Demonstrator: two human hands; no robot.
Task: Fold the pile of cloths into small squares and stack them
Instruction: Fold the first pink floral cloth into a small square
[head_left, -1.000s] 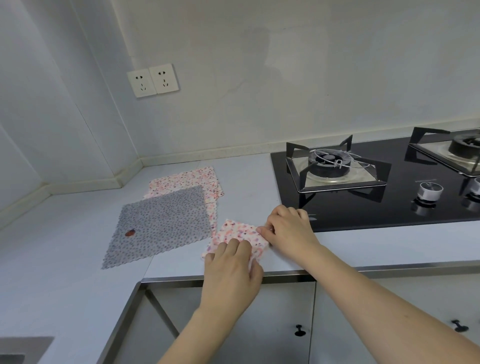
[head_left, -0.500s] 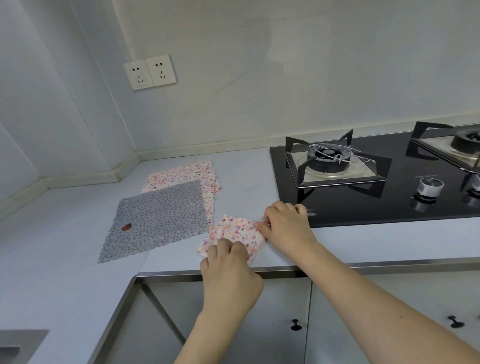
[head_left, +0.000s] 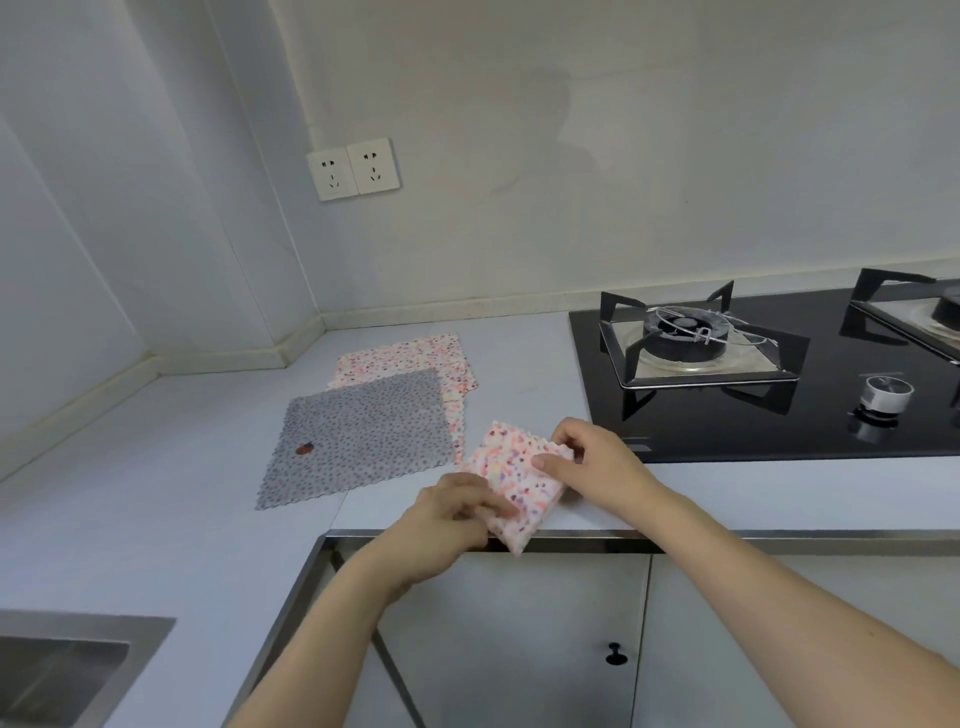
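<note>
Head camera: a pale grey kitchen countertop (head_left: 156, 519) runs into a corner under plain off-white walls. A black glass gas hob (head_left: 779, 415), with metal pan supports and a silver knob (head_left: 885, 392), is set into the counter and serves as the landmark here. Just left of the hob's near corner, at the counter's front edge, a small folded white cloth with pink and orange speckles (head_left: 519, 483) is held by both hands. The left hand (head_left: 447, 519) pinches its near corner with curled fingers; the right hand (head_left: 587, 462) grips its edge nearest the hob, thumb on top. Further left of the hob lie an unfolded grey dotted cloth (head_left: 363, 436) and, partly beneath it, a flat pink floral cloth (head_left: 415, 353). A double white wall socket (head_left: 353, 169) sits above these. A steel sink (head_left: 62, 670) is far left of the hob, and grey cabinet doors (head_left: 519, 649) are below.
</note>
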